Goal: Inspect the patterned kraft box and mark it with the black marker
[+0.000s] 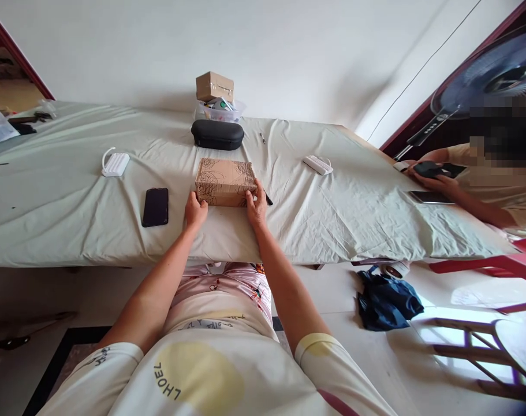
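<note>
Black phone, black case, white devices on cloth-covered table; co-worker's hand at right.

Both bare forearms reach straight forward, roughly parallel. The left hand and right hand are set apart at the same height, palms turned inward, fingers loosely curled.
</note>
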Demonstrator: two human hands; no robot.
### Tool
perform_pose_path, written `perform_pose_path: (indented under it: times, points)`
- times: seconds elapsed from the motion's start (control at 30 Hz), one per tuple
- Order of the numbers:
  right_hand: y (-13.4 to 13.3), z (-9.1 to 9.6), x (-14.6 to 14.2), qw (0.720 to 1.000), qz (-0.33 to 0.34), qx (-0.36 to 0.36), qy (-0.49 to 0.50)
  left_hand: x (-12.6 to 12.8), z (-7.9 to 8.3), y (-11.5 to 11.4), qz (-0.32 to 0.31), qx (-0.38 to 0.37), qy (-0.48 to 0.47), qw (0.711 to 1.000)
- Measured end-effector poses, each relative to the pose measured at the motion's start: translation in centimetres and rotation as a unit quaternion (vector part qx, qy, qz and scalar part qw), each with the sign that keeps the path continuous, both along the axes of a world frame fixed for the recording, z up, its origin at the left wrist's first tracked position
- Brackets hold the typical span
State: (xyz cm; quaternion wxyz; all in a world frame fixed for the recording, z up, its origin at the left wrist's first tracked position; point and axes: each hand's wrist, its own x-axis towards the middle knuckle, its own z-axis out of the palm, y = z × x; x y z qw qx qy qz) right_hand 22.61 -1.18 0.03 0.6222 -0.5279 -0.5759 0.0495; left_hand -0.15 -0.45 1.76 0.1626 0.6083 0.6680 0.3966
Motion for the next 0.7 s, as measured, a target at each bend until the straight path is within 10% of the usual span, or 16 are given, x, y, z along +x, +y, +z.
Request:
perform_pose_path:
  times: [0.7]
  points:
    - [-0.7,0.0,-0.2,1.000,0.014,0.003,-0.009,-0.2,-0.2,0.2,0.019,-0.004,-0.013,1.000]
